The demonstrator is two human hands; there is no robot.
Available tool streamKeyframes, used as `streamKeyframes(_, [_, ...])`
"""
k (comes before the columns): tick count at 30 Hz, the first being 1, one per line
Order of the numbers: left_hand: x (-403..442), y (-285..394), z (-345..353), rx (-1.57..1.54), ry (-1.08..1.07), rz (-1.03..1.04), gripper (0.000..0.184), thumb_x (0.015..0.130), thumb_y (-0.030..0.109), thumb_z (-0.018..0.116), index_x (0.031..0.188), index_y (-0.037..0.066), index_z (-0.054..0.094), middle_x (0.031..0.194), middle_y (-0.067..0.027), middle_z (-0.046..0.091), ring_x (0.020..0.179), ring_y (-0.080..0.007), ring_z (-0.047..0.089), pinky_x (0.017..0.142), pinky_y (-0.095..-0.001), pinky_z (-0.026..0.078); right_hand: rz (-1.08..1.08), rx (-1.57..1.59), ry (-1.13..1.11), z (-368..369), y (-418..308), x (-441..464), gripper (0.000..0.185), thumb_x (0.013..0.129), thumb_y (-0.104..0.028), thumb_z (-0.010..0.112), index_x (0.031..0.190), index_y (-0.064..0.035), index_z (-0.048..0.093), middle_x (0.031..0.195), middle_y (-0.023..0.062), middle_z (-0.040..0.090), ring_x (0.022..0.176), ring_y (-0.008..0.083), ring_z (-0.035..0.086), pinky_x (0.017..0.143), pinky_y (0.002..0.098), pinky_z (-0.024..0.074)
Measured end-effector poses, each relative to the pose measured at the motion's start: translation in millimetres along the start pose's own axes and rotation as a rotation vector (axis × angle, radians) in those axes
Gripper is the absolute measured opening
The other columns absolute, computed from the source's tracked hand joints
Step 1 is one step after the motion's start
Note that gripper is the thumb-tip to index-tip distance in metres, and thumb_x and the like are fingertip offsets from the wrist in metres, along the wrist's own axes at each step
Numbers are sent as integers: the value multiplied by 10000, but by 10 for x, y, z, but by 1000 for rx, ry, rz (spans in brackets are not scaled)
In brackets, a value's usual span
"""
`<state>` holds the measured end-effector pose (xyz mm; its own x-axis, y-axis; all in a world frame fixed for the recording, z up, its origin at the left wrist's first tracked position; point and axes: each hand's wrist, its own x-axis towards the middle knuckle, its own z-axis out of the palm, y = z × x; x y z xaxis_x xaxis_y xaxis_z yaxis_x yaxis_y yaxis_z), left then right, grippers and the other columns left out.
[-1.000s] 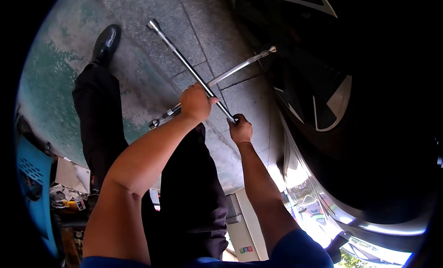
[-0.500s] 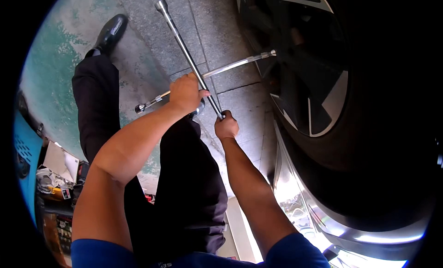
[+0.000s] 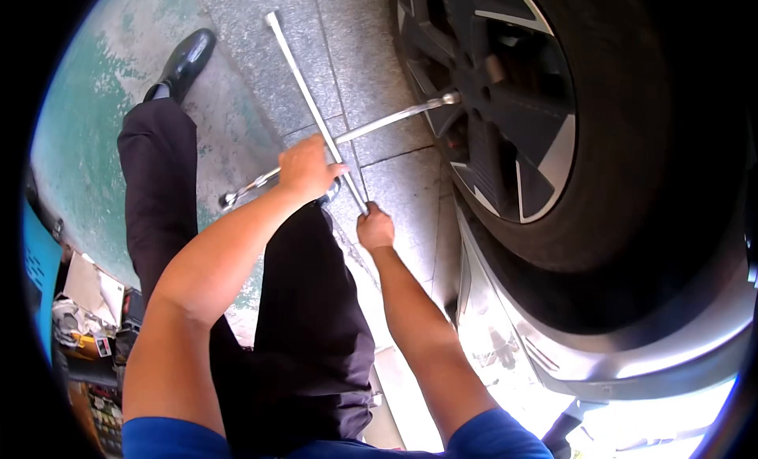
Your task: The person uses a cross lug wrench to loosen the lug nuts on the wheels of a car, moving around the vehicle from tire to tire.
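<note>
A chrome four-way lug wrench (image 3: 304, 92) is held in both hands in front of the car wheel (image 3: 545, 123). My left hand (image 3: 308, 171) is wrapped round it close to its crossing. My right hand (image 3: 375, 226) is closed round the lower end of the long bar and hides that tip. The opposite end of this bar points up over the paving. One socket end of the cross bar lies in front of the dark hub area of the spoked rim; whether it touches a nut I cannot tell. The other socket end points left.
The tyre (image 3: 624, 143) and silver car body (image 3: 632, 356) fill the right side. My shoe (image 3: 185, 60) stands on worn green floor beside grey paving (image 3: 371, 32). Lower left are a blue object (image 3: 38, 261) and assorted clutter (image 3: 87, 317). Another person's leg (image 3: 564, 427) shows lower right.
The picture has brightened, and the wheel appears farther left in view. Both hands and the lug wrench appear slightly lower and farther left, with the same grip.
</note>
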<state>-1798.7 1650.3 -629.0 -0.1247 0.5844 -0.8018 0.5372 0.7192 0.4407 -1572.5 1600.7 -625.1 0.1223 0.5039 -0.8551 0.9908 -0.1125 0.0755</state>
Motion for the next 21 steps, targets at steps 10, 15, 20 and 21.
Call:
streamKeyframes(10, [-549,21,-148,-69,44,165,515,750,436,780,938,-4,589,865,-222,660,855,-407,646,729,-498,489,45,100,40,-118,33,-830,280,823,-170,612,1098,-121,621,989,189,683,908,380,660,810,470,528])
streamKeyframes(15, [-515,60,-213,-50,43,178,485,758,432,774,921,10,596,872,-208,666,844,-403,648,731,-480,500,63,99,41,-245,-36,-926,318,814,-178,625,1128,-129,613,990,189,683,910,380,659,818,475,526])
streamKeyframes(20, [-503,50,-252,-140,3,176,457,777,412,762,977,24,625,917,-192,676,878,-393,648,747,-473,502,60,69,51,-466,-124,-1167,330,802,-165,610,1129,-129,611,975,181,687,881,383,664,790,481,533])
streamKeyframes(21, [-507,58,-255,-149,-3,181,457,777,412,762,977,24,625,917,-192,676,878,-393,648,747,-473,502,83,62,32,-526,-133,-1213,330,800,-161,607,1128,-128,610,970,180,688,872,384,665,784,483,534])
